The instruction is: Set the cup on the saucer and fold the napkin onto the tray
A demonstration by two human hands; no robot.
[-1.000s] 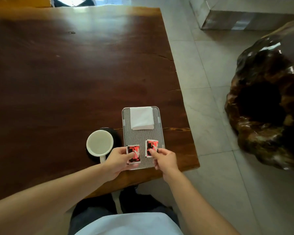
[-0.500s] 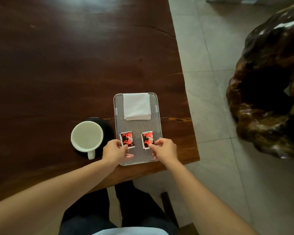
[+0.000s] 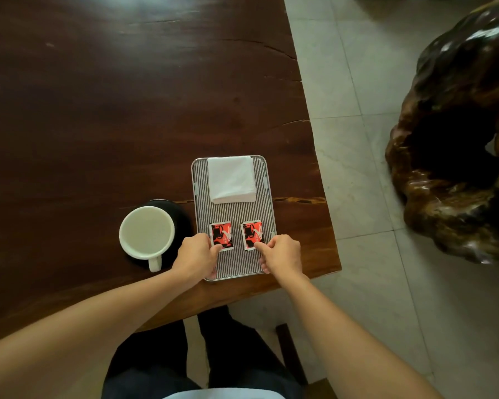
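A white cup (image 3: 146, 232) stands on a black saucer (image 3: 179, 217), its handle pointing toward me. To its right lies a ribbed metal tray (image 3: 236, 211). A folded white napkin (image 3: 231, 178) rests on the tray's far end. Two red and black sachets lie flat side by side on the near half: the left sachet (image 3: 221, 235) and the right sachet (image 3: 252, 233). My left hand (image 3: 196, 254) pinches the near corner of the left sachet. My right hand (image 3: 281, 253) touches the near corner of the right sachet with thumb and forefinger.
The dark wooden table (image 3: 113, 110) ends just right of the tray and just in front of it. A large glossy carved wood stump (image 3: 458, 145) stands on the tiled floor at the right. My legs and a chair edge show below the table edge.
Both sachets were held tilted up at the tray's near edge; now they lie flat on the tray, a little farther in. My hands stay on their near corners.
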